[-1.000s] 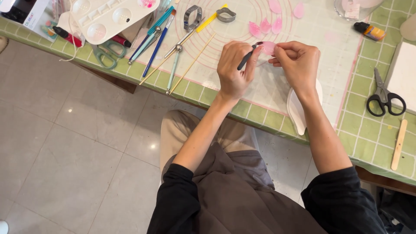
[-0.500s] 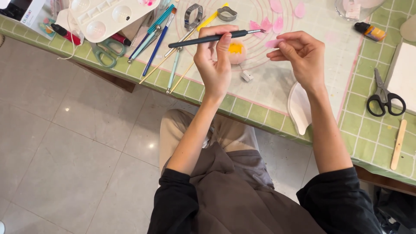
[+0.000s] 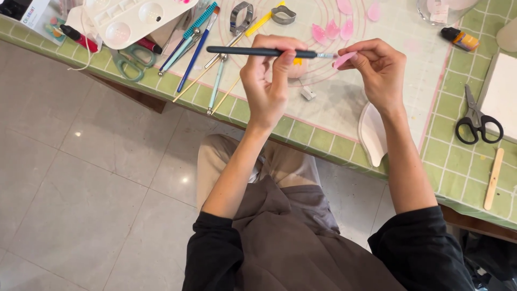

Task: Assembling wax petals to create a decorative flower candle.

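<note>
Left hand (image 3: 269,81) grips a slim black brush (image 3: 264,52); right hand (image 3: 377,67) pinches a thin pink petal (image 3: 344,59) (probably fondant).

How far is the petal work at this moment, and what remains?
Done: several pink petals already lie shaped on the white mat. In hand: the right hand pinches one pink petal while the left hand holds a dark brush level, its tip at that petal. Left: the pinched petal is not yet laid with the others.
</note>
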